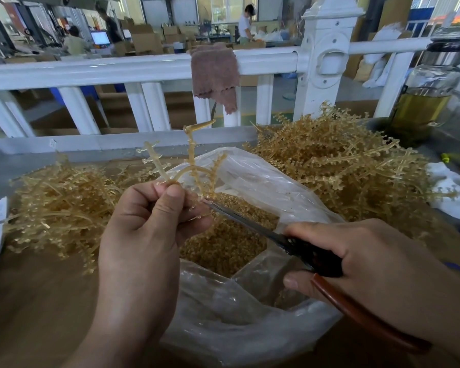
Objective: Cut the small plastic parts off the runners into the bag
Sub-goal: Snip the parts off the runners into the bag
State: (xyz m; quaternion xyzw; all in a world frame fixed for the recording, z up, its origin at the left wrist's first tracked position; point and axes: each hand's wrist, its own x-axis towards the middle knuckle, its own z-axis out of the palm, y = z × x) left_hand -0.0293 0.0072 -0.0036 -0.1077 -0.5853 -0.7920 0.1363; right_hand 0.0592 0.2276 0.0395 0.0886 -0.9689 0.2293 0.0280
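My left hand point(146, 229) pinches a translucent amber runner point(190, 160) between thumb and fingers, its branches standing up above the clear plastic bag point(250, 314). My right hand point(369, 258) grips scissors point(290, 243) with black and red-brown handles. The blade tips reach the runner just below my left thumb, over the bag's mouth. Inside the bag lies a heap of small cut parts point(231, 240).
A pile of runners point(337, 166) with parts attached lies at the right, and a pile of thinner runners point(61, 203) at the left. A white railing point(144, 67) with a brown cloth point(215, 73) runs behind. A glass bottle point(430, 86) stands at the far right.
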